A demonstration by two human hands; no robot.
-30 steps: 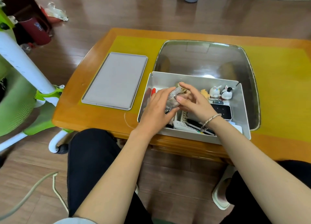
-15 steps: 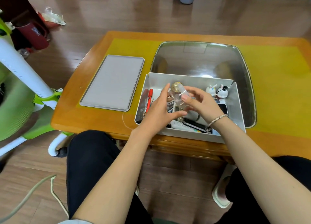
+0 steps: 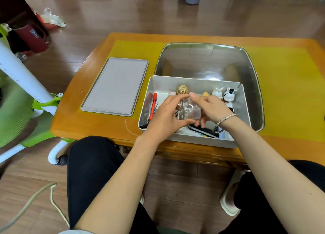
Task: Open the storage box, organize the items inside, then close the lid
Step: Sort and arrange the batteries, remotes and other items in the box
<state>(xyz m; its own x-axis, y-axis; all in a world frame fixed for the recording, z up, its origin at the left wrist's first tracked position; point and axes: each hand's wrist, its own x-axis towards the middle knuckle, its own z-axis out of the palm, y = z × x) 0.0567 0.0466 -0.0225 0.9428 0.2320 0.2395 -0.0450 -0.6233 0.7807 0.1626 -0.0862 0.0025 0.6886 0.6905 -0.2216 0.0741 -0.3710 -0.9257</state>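
The grey storage box (image 3: 195, 81) stands open at the table's near edge, and its flat grey lid (image 3: 115, 87) lies to its left. Above the box a clear glass bottle (image 3: 190, 110) with a gold cap (image 3: 182, 90) is upright between both hands. My left hand (image 3: 166, 115) grips its left side, fingers curled around it. My right hand (image 3: 210, 109) grips its right side, thumb on top. Inside the box lie a red pen (image 3: 154, 102), small white figurines (image 3: 224, 94) at the far right corner, and dark flat items (image 3: 202, 131) partly hidden under my hands.
A shiny metal tray (image 3: 209, 61) sits behind the box on the yellow mat (image 3: 288, 93) of the wooden table (image 3: 84, 123). A green and white chair (image 3: 26, 96) stands at the left. My knees are under the table's front edge.
The bottle has been lifted from lying tilted in the box to upright above it. Both hands have closed round it and risen a little.
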